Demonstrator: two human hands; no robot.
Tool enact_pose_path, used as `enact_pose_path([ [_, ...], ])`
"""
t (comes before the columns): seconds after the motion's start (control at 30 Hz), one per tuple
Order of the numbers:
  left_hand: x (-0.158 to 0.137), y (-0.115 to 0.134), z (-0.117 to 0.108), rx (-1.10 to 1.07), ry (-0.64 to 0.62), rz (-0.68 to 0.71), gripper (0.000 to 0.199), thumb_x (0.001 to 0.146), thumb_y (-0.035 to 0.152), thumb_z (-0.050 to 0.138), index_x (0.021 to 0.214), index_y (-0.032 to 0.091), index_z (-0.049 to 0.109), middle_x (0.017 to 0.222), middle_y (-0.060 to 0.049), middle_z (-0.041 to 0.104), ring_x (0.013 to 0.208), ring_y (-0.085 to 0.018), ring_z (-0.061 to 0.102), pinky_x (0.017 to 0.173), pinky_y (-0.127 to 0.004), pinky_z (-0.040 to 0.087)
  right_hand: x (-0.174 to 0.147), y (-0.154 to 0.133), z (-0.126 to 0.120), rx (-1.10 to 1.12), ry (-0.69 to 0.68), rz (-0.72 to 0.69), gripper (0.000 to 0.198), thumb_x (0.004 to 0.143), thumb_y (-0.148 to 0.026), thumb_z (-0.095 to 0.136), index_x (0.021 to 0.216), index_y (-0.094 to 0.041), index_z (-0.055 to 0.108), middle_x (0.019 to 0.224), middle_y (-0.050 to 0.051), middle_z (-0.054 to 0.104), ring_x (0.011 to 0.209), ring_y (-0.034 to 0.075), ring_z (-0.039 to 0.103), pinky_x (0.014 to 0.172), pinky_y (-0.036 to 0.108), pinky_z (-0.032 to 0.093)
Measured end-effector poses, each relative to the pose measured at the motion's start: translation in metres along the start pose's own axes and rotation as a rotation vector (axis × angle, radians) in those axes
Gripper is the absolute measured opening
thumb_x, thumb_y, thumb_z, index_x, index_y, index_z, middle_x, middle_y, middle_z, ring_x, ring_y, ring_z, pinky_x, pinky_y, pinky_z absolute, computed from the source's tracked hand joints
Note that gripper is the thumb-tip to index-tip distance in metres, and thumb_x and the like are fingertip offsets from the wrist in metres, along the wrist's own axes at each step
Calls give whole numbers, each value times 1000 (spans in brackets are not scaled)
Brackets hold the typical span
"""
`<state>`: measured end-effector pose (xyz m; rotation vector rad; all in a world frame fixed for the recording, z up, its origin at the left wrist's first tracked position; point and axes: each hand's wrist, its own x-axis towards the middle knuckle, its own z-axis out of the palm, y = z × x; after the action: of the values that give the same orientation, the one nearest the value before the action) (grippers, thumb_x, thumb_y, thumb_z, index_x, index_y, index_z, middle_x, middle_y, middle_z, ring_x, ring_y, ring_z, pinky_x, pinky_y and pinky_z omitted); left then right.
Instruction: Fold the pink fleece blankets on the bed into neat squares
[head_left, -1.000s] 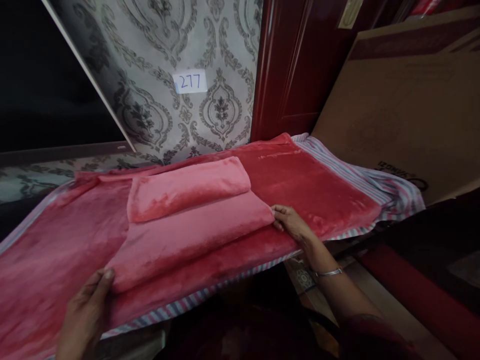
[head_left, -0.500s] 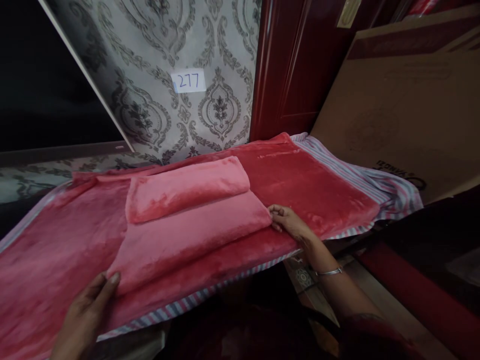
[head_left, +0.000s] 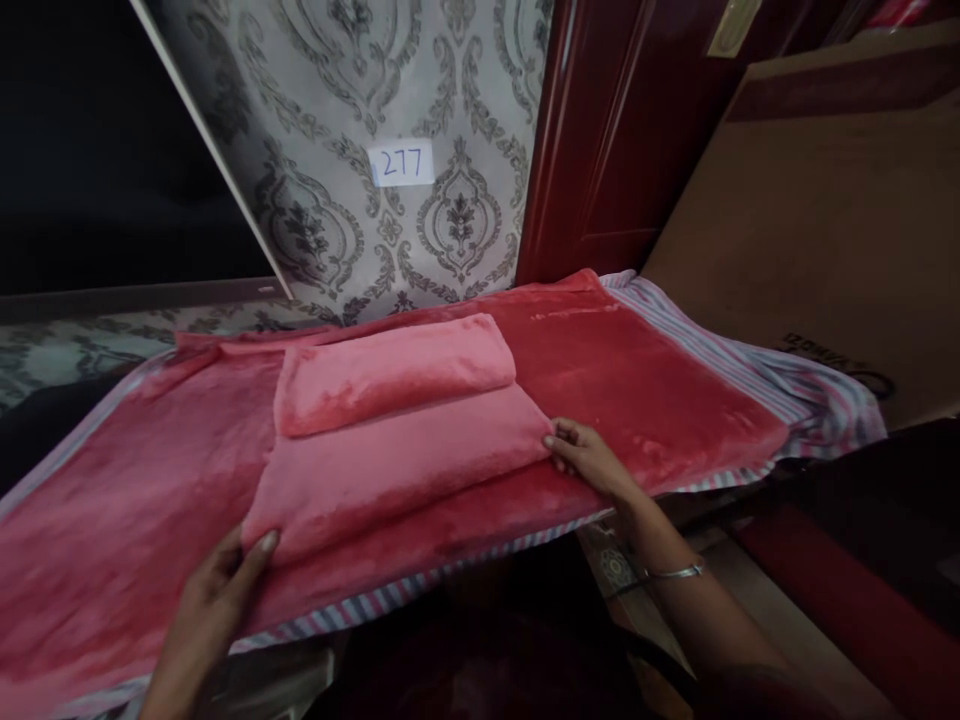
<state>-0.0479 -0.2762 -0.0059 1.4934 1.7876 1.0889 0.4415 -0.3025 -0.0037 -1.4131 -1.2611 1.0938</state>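
The left hand (head_left: 214, 600) grips the near left corner of the pink cloth (head_left: 397, 470) between thumb and fingers; the right hand (head_left: 589, 458) pinches its near right corner. The hands are well apart. The pink cloth, its far part folded into a flap, lies on the red blanket (head_left: 660, 385). Below the blanket, a striped sheet (head_left: 832, 400) shows to the right of the cloth. Beyond the cloth: screen (head_left: 120, 150) at left, wall (head_left: 330, 150) with numbered card (head_left: 403, 162), door (head_left: 637, 130) and cardboard box (head_left: 832, 220) at right.
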Motion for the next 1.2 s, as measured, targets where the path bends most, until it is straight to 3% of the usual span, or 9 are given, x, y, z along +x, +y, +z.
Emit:
enact_pose_path([
  [0.1, -4, 5, 2, -238, -63, -144, 71, 57, 74, 79, 103, 19, 76, 85, -6, 78, 93, -30, 73, 83, -37, 60, -2, 3, 2, 1, 60, -3, 49, 73, -68, 68, 79, -23, 50, 50, -7, 47, 44, 9, 38, 45, 23, 27],
  [0.2, -7, 12, 0, -329, -104, -132, 69, 53, 66, 85, 100, 17, 75, 86, -7, 77, 93, -30, 71, 86, -38, 58, -4, 4, 1, -4, 79, -11, 50, 72, -69, 69, 76, -23, 50, 51, -7, 45, 46, 9, 38, 46, 23, 29],
  [0.37, -18, 20, -4, -271, -160, -59, 61, 59, 61, 85, 99, 16, 74, 92, -8, 76, 98, -29, 68, 90, -38, 55, -7, 2, 0, -35, 45, -6, 54, 69, -72, 72, 75, -23, 51, 56, -5, 48, 49, 10, 42, 48, 24, 33],
  [0.5, -22, 21, -8, -223, -194, -42, 58, 63, 60, 83, 100, 17, 70, 93, -7, 75, 93, -26, 67, 82, -33, 54, -6, 4, 0, -43, 47, -16, 54, 68, -71, 75, 83, -22, 56, 56, -5, 48, 49, 11, 42, 48, 24, 32],
  [0.7, -17, 14, -12, -154, -176, -49, 59, 66, 73, 72, 87, 19, 68, 82, -4, 71, 79, -22, 64, 72, -30, 53, -6, 7, 0, -38, 82, 2, 56, 67, -74, 74, 74, -23, 52, 52, -5, 45, 46, 10, 37, 44, 24, 28],
  [0.83, -13, 26, -18, -86, -205, -56, 60, 65, 76, 70, 84, 19, 70, 81, -3, 71, 84, -23, 65, 75, -30, 52, -3, 7, -6, -89, 64, 20, 52, 72, -72, 71, 83, -22, 63, 55, -2, 52, 47, 12, 44, 45, 24, 35],
  [0.93, 0, 44, -19, -99, -226, -54, 62, 64, 76, 70, 86, 18, 74, 91, -6, 74, 94, -27, 65, 84, -34, 52, 15, 9, -15, -202, 126, -20, 52, 73, -70, 70, 92, -22, 72, 77, 6, 72, 64, 19, 62, 53, 28, 48],
  [1.03, 22, 55, -14, -154, -218, -89, 61, 62, 75, 72, 81, 16, 74, 87, -8, 75, 88, -27, 66, 83, -36, 53, 45, 13, -22, -303, 184, -96, 50, 70, -66, 72, 94, -22, 77, 100, 12, 77, 87, 30, 71, 69, 35, 57],
  [1.2, 58, 59, 8, -269, -155, -106, 59, 66, 60, 76, 100, 12, 71, 90, -11, 75, 85, -26, 69, 76, -37, 56, 90, 14, -11, -370, 178, -154, 60, 71, -57, 72, 117, -18, 73, 92, 11, 77, 79, 29, 71, 67, 38, 57],
])
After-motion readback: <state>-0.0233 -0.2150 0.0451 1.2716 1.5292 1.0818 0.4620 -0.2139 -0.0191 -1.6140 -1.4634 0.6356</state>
